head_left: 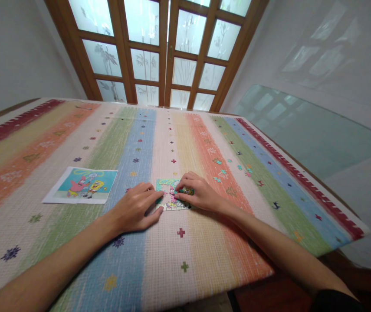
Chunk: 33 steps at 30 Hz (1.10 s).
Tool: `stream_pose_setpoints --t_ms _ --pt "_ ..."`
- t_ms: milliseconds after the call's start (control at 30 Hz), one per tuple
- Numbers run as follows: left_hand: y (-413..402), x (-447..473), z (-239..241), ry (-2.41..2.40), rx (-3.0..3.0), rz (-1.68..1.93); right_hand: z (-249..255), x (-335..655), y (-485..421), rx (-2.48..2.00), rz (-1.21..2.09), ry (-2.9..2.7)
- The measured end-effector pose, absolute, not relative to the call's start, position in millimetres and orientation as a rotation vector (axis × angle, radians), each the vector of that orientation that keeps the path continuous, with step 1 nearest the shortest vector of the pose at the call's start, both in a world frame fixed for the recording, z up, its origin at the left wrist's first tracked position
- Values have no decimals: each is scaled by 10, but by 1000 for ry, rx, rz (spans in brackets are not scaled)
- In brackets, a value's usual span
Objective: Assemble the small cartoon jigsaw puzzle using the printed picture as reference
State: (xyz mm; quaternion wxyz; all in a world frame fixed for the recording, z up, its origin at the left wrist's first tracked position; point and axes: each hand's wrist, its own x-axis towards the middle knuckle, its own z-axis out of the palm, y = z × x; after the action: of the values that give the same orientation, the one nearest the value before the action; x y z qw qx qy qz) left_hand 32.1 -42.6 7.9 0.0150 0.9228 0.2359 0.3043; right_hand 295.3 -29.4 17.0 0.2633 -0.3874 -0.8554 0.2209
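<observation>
A small, partly assembled jigsaw puzzle [169, 207] lies on the tablecloth in front of me, with a pale gap in its middle left. My left hand [137, 206] rests at its left edge, thumb and index finger apart and the fingertips touching the border. Over the right part of the puzzle is my right hand [195, 190], its thumb and index finger pinched on a small pink puzzle piece [172, 195]. That hand hides much of the puzzle's right side. To the left lies a printed cartoon picture [84, 185] showing similar colours.
Several loose puzzle pieces [217, 179] lie to the right, in turquoise, orange and pink. A striped tablecloth [169, 268] covers the table, whose front edge is near me. Beyond the far edge stand wooden glass-paned doors [165, 52]; a glass panel [302, 130] is at the right wall.
</observation>
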Motion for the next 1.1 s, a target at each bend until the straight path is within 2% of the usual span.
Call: stream_pose_setpoints --t_ms 467,800,1100 --pt "-429 322 93 740 2869 918 159 2728 -257 -1219 964 -2006" --pt "-425 329 92 704 2911 946 153 2592 -283 -1239 627 -2118" --pt "-430 329 95 719 2893 939 171 2752 -273 -1101 524 -2297"
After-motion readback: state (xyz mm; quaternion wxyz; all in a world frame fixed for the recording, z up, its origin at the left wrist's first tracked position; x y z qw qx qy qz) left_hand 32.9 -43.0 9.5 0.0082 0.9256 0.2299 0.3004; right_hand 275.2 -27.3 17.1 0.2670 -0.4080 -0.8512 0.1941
